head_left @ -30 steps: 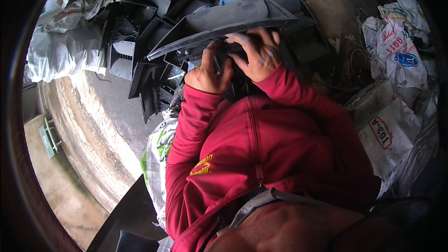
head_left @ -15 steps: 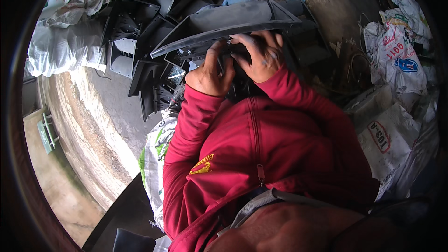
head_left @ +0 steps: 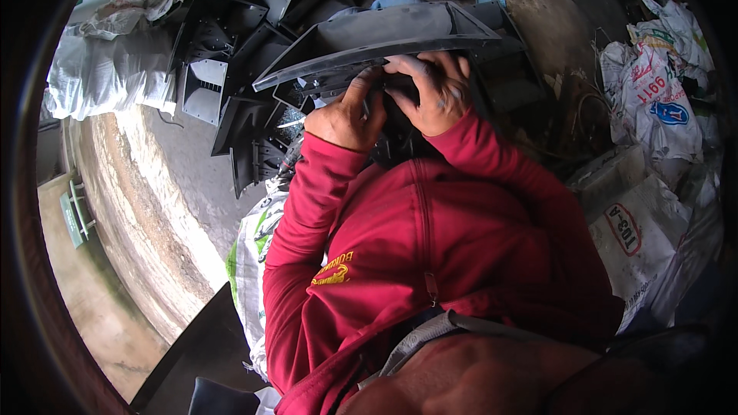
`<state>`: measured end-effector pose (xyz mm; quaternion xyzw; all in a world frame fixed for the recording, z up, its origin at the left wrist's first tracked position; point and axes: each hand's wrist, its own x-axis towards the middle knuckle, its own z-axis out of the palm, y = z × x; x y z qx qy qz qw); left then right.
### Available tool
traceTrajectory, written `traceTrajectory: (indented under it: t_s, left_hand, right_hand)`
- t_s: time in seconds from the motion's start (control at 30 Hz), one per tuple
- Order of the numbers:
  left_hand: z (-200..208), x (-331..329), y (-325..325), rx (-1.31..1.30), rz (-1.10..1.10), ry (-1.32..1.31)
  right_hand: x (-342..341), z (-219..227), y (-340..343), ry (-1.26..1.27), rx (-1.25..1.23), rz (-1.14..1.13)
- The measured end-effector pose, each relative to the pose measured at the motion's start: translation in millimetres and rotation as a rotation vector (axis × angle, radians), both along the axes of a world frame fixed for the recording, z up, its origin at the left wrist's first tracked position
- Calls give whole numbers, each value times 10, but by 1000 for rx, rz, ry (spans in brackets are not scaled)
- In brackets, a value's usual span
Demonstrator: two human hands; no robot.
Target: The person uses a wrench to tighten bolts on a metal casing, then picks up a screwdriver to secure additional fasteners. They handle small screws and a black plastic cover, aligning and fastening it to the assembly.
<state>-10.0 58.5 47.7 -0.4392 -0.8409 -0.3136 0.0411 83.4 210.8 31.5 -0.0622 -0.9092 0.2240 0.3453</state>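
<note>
A large black plastic casing with a long rim and slanted ends lies across in front of my body. Below its near rim, my left hand is closed, with thumb and fingertips pinched together. My right hand is beside it, its fingers bent against the casing and its index finger and thumb reaching toward the left fingertips. Whatever the two hands pinch between them is too small and dark to make out. The casing's underside is mostly in shadow. Left of my left hand lies a small clear bag of shiny bits.
More black plastic casings are heaped at the far left and behind. White plastic sheeting lies beyond them at the left. Printed white sacks are piled at the right, and another white sack is beside my left arm.
The casing has shifted slightly to the right. My left fingertips have moved a little to the right, closer to the right hand's; both hands stay at the rim.
</note>
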Motion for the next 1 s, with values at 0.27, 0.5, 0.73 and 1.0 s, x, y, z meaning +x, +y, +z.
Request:
traceTrajectory:
  t_s: [0.27,0.5,0.73,1.0]
  left_hand:
    - [87,6,-24,-63,-21,16]
    - [92,-39,-26,-74,-55,62]
    - [151,-62,-35,-57,-113,95]
    - [148,-109,-1,-51,-130,133]
  right_hand:
    - [-4,-17,24,4,37,-5]
    - [-19,22,58,30,31,-15]
    - [6,-5,96,24,42,-9]
    - [2,-71,111,53,62,-8]
